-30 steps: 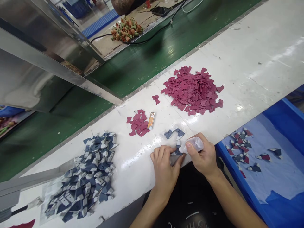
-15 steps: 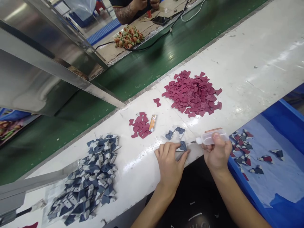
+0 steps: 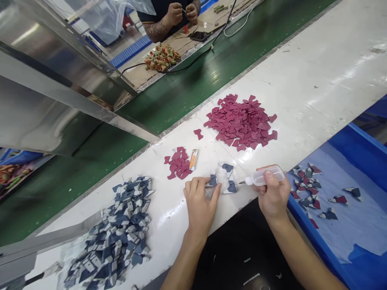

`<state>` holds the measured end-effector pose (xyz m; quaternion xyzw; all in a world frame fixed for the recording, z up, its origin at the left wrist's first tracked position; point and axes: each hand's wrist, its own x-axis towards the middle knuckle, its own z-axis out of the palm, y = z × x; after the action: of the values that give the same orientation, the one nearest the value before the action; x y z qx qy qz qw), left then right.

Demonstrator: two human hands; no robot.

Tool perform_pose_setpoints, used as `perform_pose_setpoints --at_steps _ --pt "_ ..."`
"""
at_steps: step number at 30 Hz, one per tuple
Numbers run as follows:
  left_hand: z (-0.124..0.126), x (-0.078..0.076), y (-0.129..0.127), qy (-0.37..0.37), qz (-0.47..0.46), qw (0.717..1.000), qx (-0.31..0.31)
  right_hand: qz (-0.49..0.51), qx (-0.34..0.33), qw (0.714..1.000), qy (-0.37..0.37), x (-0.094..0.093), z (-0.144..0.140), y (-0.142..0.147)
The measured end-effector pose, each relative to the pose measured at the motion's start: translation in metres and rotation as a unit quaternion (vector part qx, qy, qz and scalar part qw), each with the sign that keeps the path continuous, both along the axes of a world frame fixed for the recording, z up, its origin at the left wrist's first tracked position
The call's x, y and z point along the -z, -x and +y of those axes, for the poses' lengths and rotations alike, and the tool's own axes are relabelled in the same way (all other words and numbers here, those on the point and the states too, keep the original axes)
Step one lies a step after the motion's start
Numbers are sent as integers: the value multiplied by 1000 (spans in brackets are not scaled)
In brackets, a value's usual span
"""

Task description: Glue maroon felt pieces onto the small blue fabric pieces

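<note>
In my right hand (image 3: 273,197) is a clear squeeze bottle (image 3: 263,177) with a thin dark tip pointing left. That tip is apart from the nearest small blue-and-white piece (image 3: 231,187), which lies on the white table. My left hand (image 3: 199,203) is closed on another blue-and-white piece (image 3: 213,180), between thumb and index finger. A third such piece (image 3: 227,167) lies just behind these two. Left of my left hand, an orange-and-white lighter (image 3: 194,160) rests beside a small group of maroon cut-outs (image 3: 179,163).
A large maroon cut-out pile (image 3: 242,123) sits farther back, and a heap of blue-and-white pieces (image 3: 115,233) at the left. At the right, a blue bin (image 3: 326,251) holds several assembled pieces. A person's hands (image 3: 183,13) work across the green strip (image 3: 187,86).
My left hand has moved left, from the right-hand blue-and-white piece to the left one. The bottle in my right hand has shifted slightly left and remains held.
</note>
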<state>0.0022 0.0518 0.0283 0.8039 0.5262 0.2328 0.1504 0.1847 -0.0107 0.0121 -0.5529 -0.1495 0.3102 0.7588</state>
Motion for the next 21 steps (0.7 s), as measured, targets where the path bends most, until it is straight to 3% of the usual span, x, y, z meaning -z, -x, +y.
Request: perform_pose_setpoints --at_steps 7,12,21 --pt "-51 0 11 21 -24 999 5 -174 -67 980 72 -10 -22 11" --pt "-52 4 8 36 -36 999 -10 -231 -157 958 70 -15 -24 24" --pt "-50 4 8 54 -53 997 -18 -246 -178 949 86 -17 -18 29"
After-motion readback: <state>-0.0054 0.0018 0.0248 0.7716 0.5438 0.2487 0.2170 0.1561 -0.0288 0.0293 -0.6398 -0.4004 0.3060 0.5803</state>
